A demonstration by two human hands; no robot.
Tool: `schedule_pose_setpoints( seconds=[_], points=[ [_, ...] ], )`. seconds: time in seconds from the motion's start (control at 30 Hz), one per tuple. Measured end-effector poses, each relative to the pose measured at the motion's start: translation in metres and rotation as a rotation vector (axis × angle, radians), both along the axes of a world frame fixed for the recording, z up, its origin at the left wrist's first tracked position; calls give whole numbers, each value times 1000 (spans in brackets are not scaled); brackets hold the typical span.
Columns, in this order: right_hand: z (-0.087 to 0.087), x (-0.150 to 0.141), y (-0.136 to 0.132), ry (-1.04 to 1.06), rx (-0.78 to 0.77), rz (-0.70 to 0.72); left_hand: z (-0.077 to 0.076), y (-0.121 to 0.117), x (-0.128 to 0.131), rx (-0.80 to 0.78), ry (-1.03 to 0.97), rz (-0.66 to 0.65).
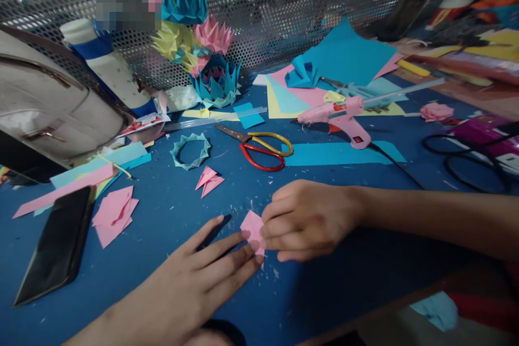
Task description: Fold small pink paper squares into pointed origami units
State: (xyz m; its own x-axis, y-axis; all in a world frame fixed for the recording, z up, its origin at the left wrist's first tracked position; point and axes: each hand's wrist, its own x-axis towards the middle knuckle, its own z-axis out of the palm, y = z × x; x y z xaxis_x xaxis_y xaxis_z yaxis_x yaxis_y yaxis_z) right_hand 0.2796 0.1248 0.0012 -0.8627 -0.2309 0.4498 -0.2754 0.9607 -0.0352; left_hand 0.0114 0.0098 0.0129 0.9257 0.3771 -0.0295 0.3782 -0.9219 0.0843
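A small piece of pink paper (253,221), folded to a point at the top, lies on the blue table between my hands. My left hand (217,270) lies flat with its fingers stretched out, the tips pressing on the paper's lower left side. Curled fingers of my right hand (306,221) grip the paper's right edge and hide part of it. Just beyond are folded pink paper pieces (208,179) and a pale blue ring of folded paper (178,159). Scissors (245,138) with one yellow and one red handle loop lie open-bladed behind them.
Left of my hands are pink paper squares (113,215) and a black phone (57,243). A pink glue gun (334,112) rests on a blue paper strip (316,154), its cord trailing right. Behind stand a folded-paper model (214,84) and a white glue bottle (111,67).
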Motion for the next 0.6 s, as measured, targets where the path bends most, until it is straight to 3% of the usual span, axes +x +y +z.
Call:
schedule_pose_setpoints(
  seconds=[0.13, 0.6],
  points=[
    [0, 1, 0, -39, 4, -81, 0, 0, -2, -7, 20, -5],
    [3, -1, 2, -91, -26, -54, 6, 6, -2, -125, -15, -29]
  ],
)
